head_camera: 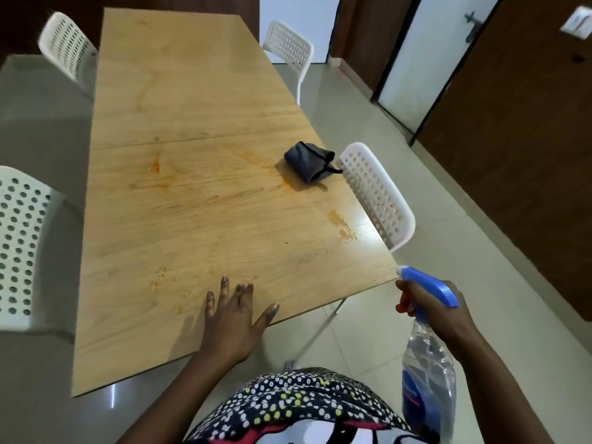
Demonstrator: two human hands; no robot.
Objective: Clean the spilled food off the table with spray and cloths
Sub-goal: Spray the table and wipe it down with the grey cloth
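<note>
A long light-wood table [192,123] carries orange food smears: one patch near its right edge [342,226], a streak at mid-left [155,164] and specks near the front [158,275]. A bunched dark grey cloth [309,161] lies near the right edge. My left hand [232,318] rests flat on the table's near edge, fingers spread. My right hand [432,310] grips the neck of a clear spray bottle [427,363] with a blue trigger head, its nozzle pointing toward the table's near right corner.
White perforated chairs stand round the table: one at the right edge [378,193], one far right [290,46], one far left [65,46], one near left [22,245]. Pale tiled floor lies to the right, with a door [426,52] and brown wall panels beyond.
</note>
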